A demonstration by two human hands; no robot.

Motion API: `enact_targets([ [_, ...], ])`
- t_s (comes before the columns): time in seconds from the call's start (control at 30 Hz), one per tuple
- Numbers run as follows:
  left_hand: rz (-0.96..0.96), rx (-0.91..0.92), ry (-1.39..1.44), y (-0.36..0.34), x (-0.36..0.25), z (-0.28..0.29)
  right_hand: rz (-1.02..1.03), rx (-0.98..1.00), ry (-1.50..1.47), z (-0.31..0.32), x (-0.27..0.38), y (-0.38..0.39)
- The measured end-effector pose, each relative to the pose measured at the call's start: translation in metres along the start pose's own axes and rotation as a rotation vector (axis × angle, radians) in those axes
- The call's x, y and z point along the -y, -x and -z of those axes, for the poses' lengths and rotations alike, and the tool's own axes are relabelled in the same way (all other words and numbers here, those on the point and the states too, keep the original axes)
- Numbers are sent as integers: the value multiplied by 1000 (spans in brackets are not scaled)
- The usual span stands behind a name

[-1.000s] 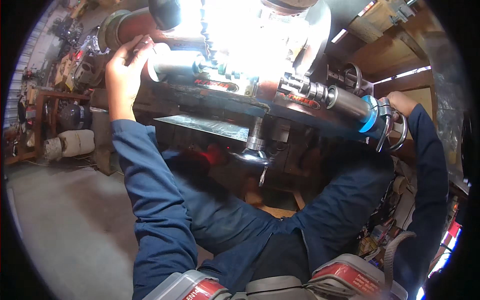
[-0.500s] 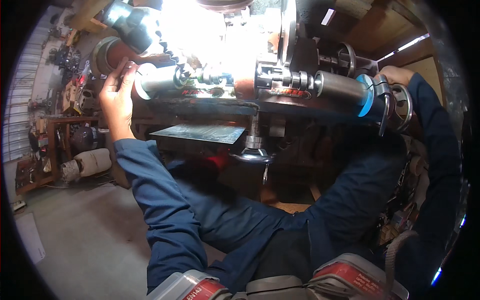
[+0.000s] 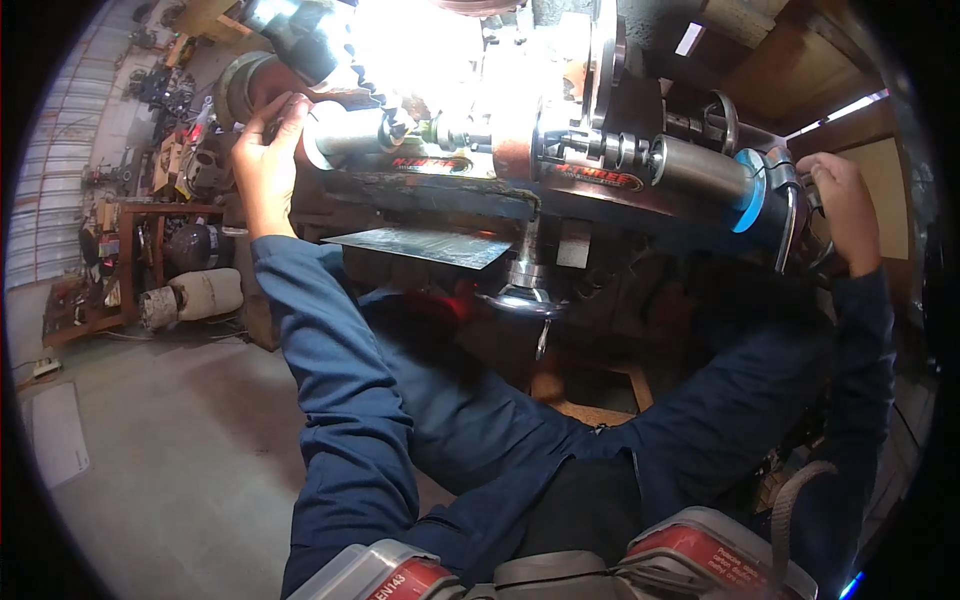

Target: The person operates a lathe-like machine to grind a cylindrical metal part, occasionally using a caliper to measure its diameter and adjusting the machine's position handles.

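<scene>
A camshaft with several lobes lies level across the bench machine, between a left metal cylinder and a right metal cylinder. My left hand is closed at the outer end of the left cylinder, thumb up beside its pale flange; what the fingers grip is hidden. A blue ring and a clamp with a metal lever sit at the right cylinder's outer end. Just beyond them my right hand curls its fingers over a handwheel, mostly covered by the hand.
A thin metal plate juts out below the machine, beside a chrome handwheel with a crank handle. A bright lamp glares over the upper left. At left stand a wooden rack and a pale gas cylinder. My legs straddle a wooden stool.
My right hand has shifted outward and down from behind the clamp, and the clamp lever hangs slightly differently. My left hand stays at the cylinder end. The whole view has shifted a little.
</scene>
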State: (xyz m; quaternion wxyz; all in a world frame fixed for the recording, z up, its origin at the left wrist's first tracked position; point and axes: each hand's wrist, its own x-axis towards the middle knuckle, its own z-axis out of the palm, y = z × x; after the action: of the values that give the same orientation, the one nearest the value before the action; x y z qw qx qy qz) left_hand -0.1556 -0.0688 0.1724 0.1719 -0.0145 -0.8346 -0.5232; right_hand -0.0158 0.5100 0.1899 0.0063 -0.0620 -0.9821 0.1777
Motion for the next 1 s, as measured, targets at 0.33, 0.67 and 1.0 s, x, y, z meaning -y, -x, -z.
enact_targets([
  [0.33, -10, 22, -76, -2, 5, 10, 12, -739, 167, -51, 40, 63],
  [0.67, 21, 64, -64, -6, 11, 9, 11, -400, -630, -108, -24, 101],
  [1.0, 53, 159, -21, -5, 7, 17, -14, -214, -633, -165, -120, 92],
])
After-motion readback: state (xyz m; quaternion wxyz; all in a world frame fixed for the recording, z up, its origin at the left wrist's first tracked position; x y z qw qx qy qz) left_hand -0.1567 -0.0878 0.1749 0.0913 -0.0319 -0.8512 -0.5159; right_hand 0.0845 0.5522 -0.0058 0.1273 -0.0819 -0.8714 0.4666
